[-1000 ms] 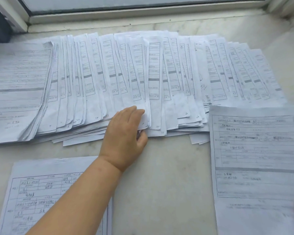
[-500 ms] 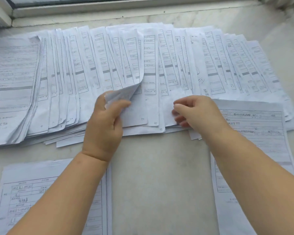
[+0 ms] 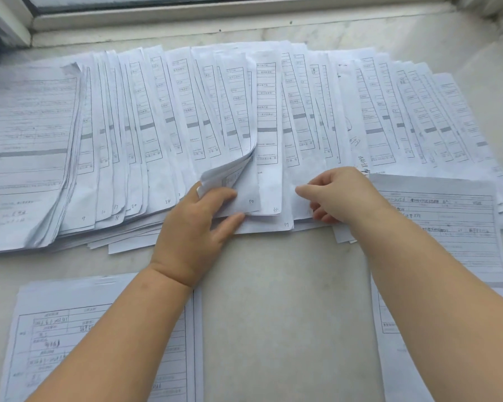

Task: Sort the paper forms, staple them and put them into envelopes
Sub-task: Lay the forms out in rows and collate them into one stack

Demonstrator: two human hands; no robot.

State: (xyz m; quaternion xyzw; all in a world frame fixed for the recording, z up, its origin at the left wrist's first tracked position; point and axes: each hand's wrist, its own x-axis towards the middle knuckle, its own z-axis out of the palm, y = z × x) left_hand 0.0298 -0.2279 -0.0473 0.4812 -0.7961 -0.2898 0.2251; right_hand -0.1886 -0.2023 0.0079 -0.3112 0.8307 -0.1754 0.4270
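Lifting a few sheet corners point(image 3: 230, 172): left hand point(image 3: 192, 230) has its fingers curled round the near ends of several forms in the middle of the fanned row of forms point(image 3: 273, 117), bending them up and back so the sheet marked 30 underneath shows. Thumb lies along the near edge of the sheets below. Right hand point(image 3: 340, 195) sits just beside, on the row a bit further right; index finger points left and rests on a sheet, other fingers curled under against the paper edge. Cannot tell whether it pinches a sheet.

Row overlaps left to right across the far half of the pale stone table point(image 3: 285, 300), below a window frame point(image 3: 215, 13). Thicker stack point(image 3: 26, 152) at the row's left end. Separate form point(image 3: 99, 338) lies near-left under the left forearm, another form point(image 3: 447, 227) near-right under the right forearm, its far edge overlapping the row.
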